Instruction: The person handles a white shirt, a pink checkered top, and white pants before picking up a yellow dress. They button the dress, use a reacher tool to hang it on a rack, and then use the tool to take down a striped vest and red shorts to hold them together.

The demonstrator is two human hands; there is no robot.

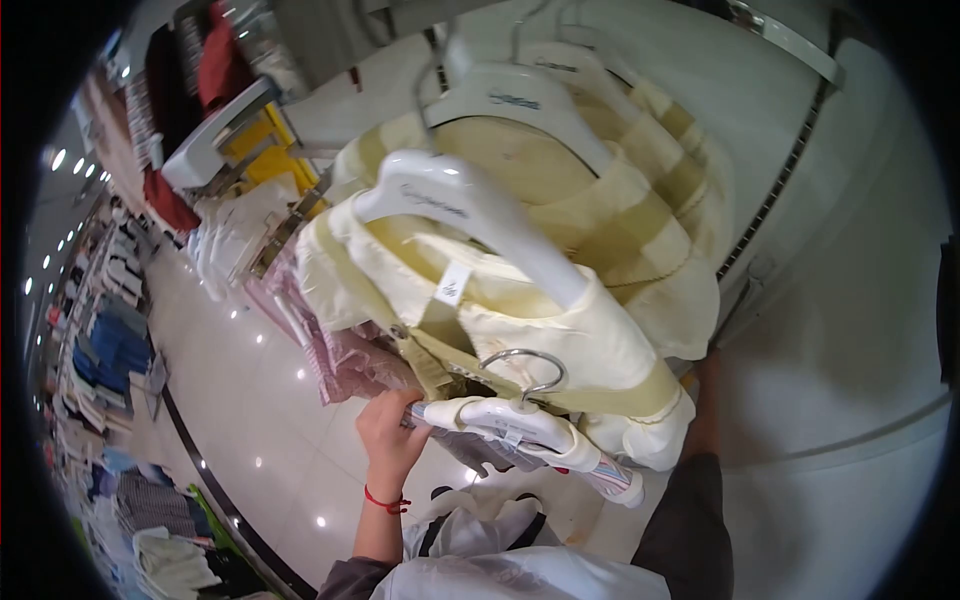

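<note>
My left hand (390,432), with a red cord at the wrist, is closed on the shoulder of a small striped garment with cream trim (612,478). That garment hangs on a white hanger (530,425), its metal hook pointing up. Just above are pale yellow dresses (625,340) on white hangers; the nearest hanger (440,195) tilts down to the right, and a white tag (453,284) shows at the neckline. My right forearm (706,400) reaches up behind the yellow dresses' right edge. The dresses hide the right hand and its fingers.
Pink clothes (350,360) hang left of the yellow dresses. A pale wall panel with a slotted strip (785,185) stands to the right. Glossy tiled floor (250,390) lies below, and several racks of clothes (110,345) line the far left.
</note>
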